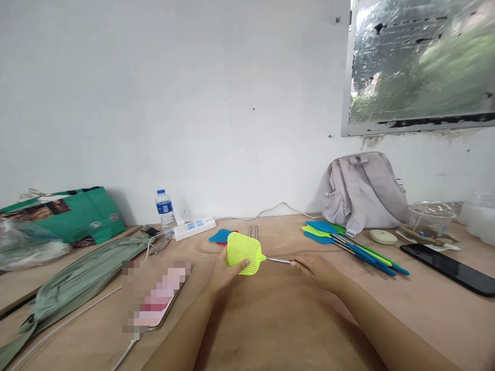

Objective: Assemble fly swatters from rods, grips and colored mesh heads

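Observation:
A yellow-green fly swatter (244, 252) with a perforated head is held level above the table. My left hand (223, 275) grips the head's left edge, its thumb across the front. The fingers of my right hand (314, 267) are closed around the far end of the thin metal rod (277, 260); what lies inside them is hidden. Just behind the swatter lie a blue swatter head (219, 236), partly over a red one, and two metal rods (252, 231). Several swatters (363, 251) in blue and green, with long handles, lie in a pile beyond my right hand.
A phone (164, 299) on a cable and a grey-green bag (88, 268) lie left. Farther back are a water bottle (165, 211), a power strip (195, 226) and a green bag (88, 216). On the right are a backpack (365, 193), a black phone (450, 269) and a plastic cup (431, 216).

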`<state>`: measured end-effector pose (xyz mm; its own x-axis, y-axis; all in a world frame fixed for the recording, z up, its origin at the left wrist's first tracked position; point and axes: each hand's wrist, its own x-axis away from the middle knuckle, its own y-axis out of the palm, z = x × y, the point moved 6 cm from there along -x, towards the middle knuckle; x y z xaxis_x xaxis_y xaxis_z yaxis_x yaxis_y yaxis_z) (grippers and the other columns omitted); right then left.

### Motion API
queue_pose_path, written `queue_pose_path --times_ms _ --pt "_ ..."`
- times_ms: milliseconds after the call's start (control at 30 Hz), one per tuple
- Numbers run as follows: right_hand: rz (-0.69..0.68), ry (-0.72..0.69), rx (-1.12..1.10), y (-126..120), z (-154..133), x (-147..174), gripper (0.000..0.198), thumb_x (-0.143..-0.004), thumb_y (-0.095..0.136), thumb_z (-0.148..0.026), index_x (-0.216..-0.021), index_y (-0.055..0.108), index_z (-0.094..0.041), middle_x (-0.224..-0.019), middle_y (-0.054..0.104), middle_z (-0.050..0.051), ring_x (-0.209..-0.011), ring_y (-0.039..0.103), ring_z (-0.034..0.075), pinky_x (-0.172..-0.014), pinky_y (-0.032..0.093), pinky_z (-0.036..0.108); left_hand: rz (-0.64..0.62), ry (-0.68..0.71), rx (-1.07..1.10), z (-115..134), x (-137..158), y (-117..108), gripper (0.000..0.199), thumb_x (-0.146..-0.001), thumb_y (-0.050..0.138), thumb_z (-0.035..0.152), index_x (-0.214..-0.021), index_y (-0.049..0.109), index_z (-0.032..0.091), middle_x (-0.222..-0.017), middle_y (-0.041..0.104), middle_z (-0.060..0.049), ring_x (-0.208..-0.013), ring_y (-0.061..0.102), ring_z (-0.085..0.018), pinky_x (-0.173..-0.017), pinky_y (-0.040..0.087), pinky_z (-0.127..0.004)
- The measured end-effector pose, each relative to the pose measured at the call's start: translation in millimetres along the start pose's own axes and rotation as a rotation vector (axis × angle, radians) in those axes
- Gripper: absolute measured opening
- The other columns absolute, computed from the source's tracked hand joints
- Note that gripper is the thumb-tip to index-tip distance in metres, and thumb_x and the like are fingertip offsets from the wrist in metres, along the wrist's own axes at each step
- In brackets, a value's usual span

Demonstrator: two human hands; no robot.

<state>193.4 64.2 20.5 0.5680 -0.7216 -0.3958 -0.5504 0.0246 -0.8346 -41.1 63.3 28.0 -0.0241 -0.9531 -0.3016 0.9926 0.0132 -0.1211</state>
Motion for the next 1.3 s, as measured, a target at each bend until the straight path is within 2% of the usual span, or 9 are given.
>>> queue_pose_path --times_ms 300,533,733,933,1133,1233,1300 --pt "-0.055 0.058 0.009 8.4 -0.7 2.8 0.039 -0.089 0.026 -0.042 -0.077 0.056 -0.019 -0.075 0.062 0.005 -0.071 0.055 0.018 -0.063 0.040 0.028 0.111 0.080 -0.129 3.4 2.0 -5.4 0.060 -0.055 0.072 0.036 -0.107 0.051 0.015 -0.100 0.064 -0.008 -0.090 0.061 -0.023 -0.076 0.052 -0.034" --pt "-0.074 0.067 -0.116 10.8 -6.8 1.8 0.040 -0.089 0.024 -0.043 -0.072 0.052 -0.019 -0.072 0.059 0.004 -0.070 0.054 0.016 -0.062 0.040 0.026 0.137 0.160 -0.188 9.9 6.0 -7.0 0.053 -0.061 0.067 0.039 -0.105 0.052 0.014 -0.097 0.064 -0.008 -0.088 0.061 -0.022 -0.075 0.052 -0.033" --pt "-0.091 0.057 -0.161 16.8 -9.9 0.9 0.042 -0.089 0.023 -0.044 -0.069 0.051 -0.018 -0.067 0.057 0.002 -0.064 0.052 0.015 -0.059 0.038 0.024 0.200 0.212 -0.274 15.0 7.6 -11.2 0.047 -0.059 0.068 0.037 -0.099 0.055 0.015 -0.086 0.066 -0.005 -0.079 0.062 -0.020 -0.068 0.053 -0.033" --pt "-0.062 0.082 -0.146 15.3 -5.4 -0.1 0.039 -0.088 0.027 -0.044 -0.073 0.052 -0.019 -0.072 0.058 0.003 -0.069 0.053 0.016 -0.062 0.039 0.026 0.215 0.197 -0.262 17.6 10.8 -6.5 0.042 -0.058 0.069 0.038 -0.091 0.058 0.015 -0.086 0.067 -0.005 -0.079 0.063 -0.021 -0.068 0.054 -0.032" --pt "-0.080 0.074 -0.131 17.9 -6.2 0.6 0.037 -0.088 0.027 -0.042 -0.074 0.052 -0.018 -0.073 0.059 0.004 -0.069 0.053 0.016 -0.062 0.039 0.026 0.184 0.126 -0.256 16.8 9.9 -5.5 0.047 -0.057 0.070 0.038 -0.095 0.057 0.015 -0.089 0.066 -0.006 -0.081 0.063 -0.021 -0.069 0.054 -0.032" --pt "-0.064 0.082 -0.123 17.1 -10.8 0.5 0.038 -0.088 0.027 -0.042 -0.074 0.052 -0.018 -0.074 0.059 0.004 -0.070 0.053 0.016 -0.062 0.039 0.026 0.164 0.147 -0.374 23.9 7.0 -10.9 0.052 -0.058 0.068 0.041 -0.102 0.055 0.015 -0.089 0.066 -0.006 -0.081 0.062 -0.021 -0.068 0.053 -0.033" --pt "-0.034 0.088 -0.130 15.6 -16.4 -0.7 0.038 -0.088 0.027 -0.042 -0.075 0.053 -0.018 -0.075 0.060 0.004 -0.071 0.054 0.017 -0.063 0.040 0.027 0.216 0.257 -0.570 35.1 5.4 -17.5 0.059 -0.059 0.067 0.046 -0.107 0.051 0.015 -0.093 0.064 -0.008 -0.086 0.060 -0.024 -0.073 0.050 -0.038"
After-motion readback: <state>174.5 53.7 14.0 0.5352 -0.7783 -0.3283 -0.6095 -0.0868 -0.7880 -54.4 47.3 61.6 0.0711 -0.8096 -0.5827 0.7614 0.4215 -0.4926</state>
